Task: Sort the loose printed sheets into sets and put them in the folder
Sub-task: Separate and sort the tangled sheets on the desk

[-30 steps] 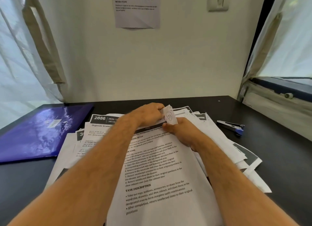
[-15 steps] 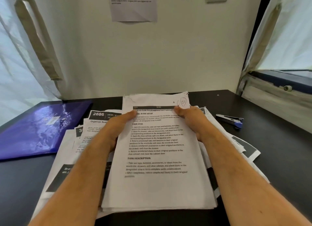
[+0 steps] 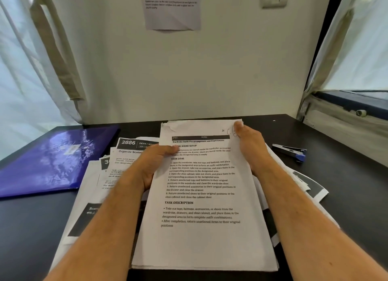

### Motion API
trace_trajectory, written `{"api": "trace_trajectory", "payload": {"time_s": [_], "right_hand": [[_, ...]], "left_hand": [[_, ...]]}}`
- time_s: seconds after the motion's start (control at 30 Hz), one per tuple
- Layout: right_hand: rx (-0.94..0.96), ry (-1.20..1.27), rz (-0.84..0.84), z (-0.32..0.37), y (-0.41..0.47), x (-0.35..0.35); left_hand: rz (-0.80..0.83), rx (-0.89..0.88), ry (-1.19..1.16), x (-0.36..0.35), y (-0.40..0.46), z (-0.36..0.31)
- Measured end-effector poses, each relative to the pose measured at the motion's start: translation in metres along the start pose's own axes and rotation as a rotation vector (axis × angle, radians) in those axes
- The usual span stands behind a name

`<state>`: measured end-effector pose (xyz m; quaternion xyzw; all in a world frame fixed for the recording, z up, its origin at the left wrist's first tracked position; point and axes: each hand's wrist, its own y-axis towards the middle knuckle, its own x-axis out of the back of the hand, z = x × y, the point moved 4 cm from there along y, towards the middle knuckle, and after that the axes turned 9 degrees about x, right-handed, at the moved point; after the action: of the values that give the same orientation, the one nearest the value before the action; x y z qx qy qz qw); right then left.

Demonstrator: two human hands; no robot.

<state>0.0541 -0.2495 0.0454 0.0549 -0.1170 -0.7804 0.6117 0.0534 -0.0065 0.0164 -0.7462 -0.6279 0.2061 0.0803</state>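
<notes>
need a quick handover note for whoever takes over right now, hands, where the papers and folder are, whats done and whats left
Left hand: grips the left edge of the held stack, thumb on the top page.
Right hand: grips the stack's right edge near the top corner.
The stack's top page is headed "Wardrobe Outfit Pre-arrangement and Organization".
Loose sheets, including one numbered 2886, lie spread on the black desk under and around the stack.
Purple folder: flat at the left, closed. Stapler at the right.
Done: one set gathered in hand.
Left: sort the remaining sheets, put the sets in the folder.
</notes>
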Motion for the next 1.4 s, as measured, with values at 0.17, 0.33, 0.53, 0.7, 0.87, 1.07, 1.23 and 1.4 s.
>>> {"api": "trace_trajectory", "payload": {"time_s": [0.17,0.33,0.53,0.7,0.87,1.07,1.23,1.4], "right_hand": [[-0.020,-0.005,-0.005,-0.002,0.000,0.001],[-0.069,-0.038,0.038,-0.005,0.001,-0.001],[-0.071,-0.096,0.038,-0.006,-0.001,-0.004],[-0.018,-0.151,0.011,-0.001,-0.007,0.002],[-0.018,-0.170,0.021,0.006,-0.008,0.014],[-0.012,-0.222,0.022,0.002,-0.010,0.048],[0.013,-0.238,0.047,-0.011,-0.011,0.061],[0.088,-0.261,0.017,-0.016,-0.004,0.069]], "left_hand": [[0.048,-0.014,-0.063,-0.003,-0.003,0.000],[-0.015,-0.221,-0.182,0.003,0.005,-0.011],[-0.101,-0.186,-0.157,0.007,0.007,-0.007],[-0.128,-0.167,-0.128,-0.001,0.003,-0.004],[-0.130,-0.148,-0.130,-0.011,0.004,0.000],[-0.592,-0.614,0.676,-0.040,-0.008,-0.026],[-0.406,-0.921,1.327,-0.145,0.005,-0.063],[-0.182,-0.489,1.489,-0.194,0.048,-0.045]]}}
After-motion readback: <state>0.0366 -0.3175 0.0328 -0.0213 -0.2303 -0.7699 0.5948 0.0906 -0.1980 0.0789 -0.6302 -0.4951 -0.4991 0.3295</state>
